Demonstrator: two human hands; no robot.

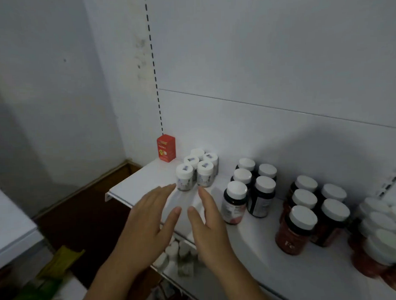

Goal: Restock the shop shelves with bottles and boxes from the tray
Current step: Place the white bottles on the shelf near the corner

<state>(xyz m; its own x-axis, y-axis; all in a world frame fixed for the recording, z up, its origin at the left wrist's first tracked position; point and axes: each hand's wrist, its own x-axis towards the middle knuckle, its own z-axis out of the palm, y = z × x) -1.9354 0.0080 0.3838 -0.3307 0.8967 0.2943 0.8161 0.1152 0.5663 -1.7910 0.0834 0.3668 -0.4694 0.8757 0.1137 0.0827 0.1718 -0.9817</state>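
Observation:
On the white shelf (135, 185) stands a cluster of several small white-capped bottles (196, 170) with pale labels. A red box (166, 148) stands upright behind them in the shelf's back left corner. My left hand (148, 223) and my right hand (208, 225) hover side by side just in front of the cluster, palms facing each other, fingers spread, holding nothing. The fingertips almost touch the two front bottles. No tray is in view.
To the right stand dark bottles with white caps (250, 188), then red-brown bottles (307, 215), then more bottles at the right edge (382, 240). A lower shelf with small white bottles (178, 256) shows beneath my hands. A white counter (11, 226) sits at left.

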